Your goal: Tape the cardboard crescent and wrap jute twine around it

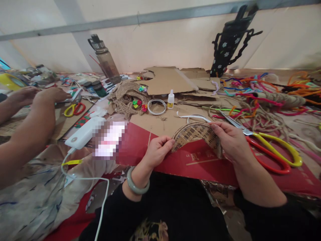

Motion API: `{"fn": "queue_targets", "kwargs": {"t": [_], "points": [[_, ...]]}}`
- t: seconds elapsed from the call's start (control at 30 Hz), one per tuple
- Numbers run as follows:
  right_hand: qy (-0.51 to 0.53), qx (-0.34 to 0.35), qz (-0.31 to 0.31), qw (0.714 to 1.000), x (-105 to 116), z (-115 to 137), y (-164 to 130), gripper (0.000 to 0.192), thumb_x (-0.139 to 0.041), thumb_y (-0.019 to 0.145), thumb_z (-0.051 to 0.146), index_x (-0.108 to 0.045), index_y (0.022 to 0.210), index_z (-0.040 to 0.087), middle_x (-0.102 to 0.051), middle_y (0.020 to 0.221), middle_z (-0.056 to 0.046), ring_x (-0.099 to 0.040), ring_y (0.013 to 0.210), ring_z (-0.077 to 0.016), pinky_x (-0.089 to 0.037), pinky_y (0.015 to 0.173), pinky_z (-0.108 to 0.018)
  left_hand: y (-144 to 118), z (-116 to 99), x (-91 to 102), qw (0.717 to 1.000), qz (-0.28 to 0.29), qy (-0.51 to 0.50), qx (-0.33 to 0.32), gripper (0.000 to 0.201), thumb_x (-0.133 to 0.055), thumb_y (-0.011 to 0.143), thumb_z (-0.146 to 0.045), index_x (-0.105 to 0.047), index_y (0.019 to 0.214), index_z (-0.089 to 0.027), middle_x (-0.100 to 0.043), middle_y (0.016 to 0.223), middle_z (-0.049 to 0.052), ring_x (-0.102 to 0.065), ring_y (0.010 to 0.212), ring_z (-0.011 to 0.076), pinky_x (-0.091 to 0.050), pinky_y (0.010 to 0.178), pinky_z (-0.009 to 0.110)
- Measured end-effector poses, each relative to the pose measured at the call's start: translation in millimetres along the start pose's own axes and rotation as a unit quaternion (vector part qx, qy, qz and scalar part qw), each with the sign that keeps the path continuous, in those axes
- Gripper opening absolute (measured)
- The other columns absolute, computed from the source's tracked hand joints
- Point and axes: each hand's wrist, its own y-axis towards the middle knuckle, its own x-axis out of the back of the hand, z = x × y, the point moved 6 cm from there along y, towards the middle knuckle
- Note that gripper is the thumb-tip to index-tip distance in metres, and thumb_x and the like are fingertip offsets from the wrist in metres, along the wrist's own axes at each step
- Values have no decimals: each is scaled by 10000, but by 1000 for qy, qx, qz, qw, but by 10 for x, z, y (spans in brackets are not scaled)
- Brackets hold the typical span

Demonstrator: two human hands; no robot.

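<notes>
Pinching this curved cardboard piece (195, 135) with both hands, left hand (157, 150) and right hand (232, 140) fingers clamped on its ends; best to bend slow so it doesn't crease

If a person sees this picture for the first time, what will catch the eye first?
Probably the curved cardboard piece edged with twine, held between the left hand and the right hand at the centre. Next, the big scissors with red and yellow handles just right of it, and the bright heap of pipe cleaners at far right.
</notes>
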Motion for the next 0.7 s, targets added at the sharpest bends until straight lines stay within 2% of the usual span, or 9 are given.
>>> {"fn": "queue_targets", "kwargs": {"t": [0.13,0.27,0.53,0.7], "points": [[10,-13,-15,1000,8,2,-3,338,-708,725,527,-728,873,224,-686,767,-7,-598,702,-148,-493,630,-265,-4,-21,-4,1000,-3,7,-3,412,-606,779,-545,-606,678,-145,-533,537,-11,-417,482,78,-324,474,202],[14,-13,-31,999,19,27,-3,346,-694,732,526,-719,902,225,-683,767,-12,-607,686,-159,-515,629,-287,-27,-43,-34,999,20,31,19,417,-600,781,-547,-619,663,-147,-593,582,12,-433,457,75,-343,441,194],[-40,18,12,999,-4,43,10,353,-636,785,534,-723,903,213,-697,815,-24,-622,749,-182,-504,693,-304,-38,28,19,999,8,29,17,434,-598,792,-566,-630,675,-149,-605,581,18,-411,453,76,-346,417,186],[-31,27,-8,999,22,34,12,327,-606,826,504,-716,932,215,-693,838,-16,-602,764,-159,-475,689,-274,-25,16,19,1000,-1,28,-3,466,-584,809,-578,-649,645,-146,-589,550,25,-451,472,93,-375,450,206]]}}
